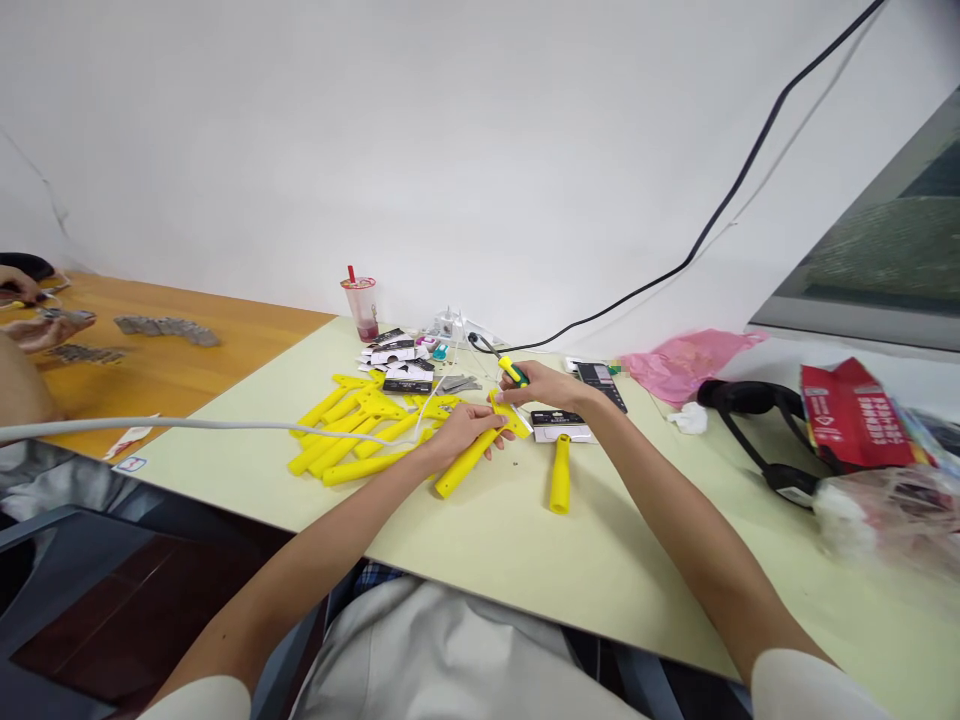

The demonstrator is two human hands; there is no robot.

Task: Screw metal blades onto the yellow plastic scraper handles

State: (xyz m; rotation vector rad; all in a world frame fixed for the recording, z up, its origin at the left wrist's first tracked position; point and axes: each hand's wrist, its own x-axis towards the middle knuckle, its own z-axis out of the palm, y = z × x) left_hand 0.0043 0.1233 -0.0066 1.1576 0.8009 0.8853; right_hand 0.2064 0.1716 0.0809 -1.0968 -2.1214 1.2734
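My left hand [466,432] is closed around a yellow plastic scraper [466,470], its handle slanting down toward me. My right hand [544,385] is closed at the scraper's wide head, fingertips touching it. A screwdriver [514,371] with a yellow and green handle sits in that same hand, its shaft pointing up and left, away from the scraper. What the right fingertips pinch at the head is too small to tell. Several more yellow scrapers [349,420] lie in a pile to the left. One yellow handle [560,478] lies apart, right of my hands.
Behind the pile are black-and-white cards [394,350], grey metal blades [459,384] and a drink cup [361,308]. A white cable [225,424] crosses from the left. Rightward lie a dark phone-like slab [600,385], pink bag [690,362] and black headset-like object [757,440]. Another person's hands [45,325] work far left.
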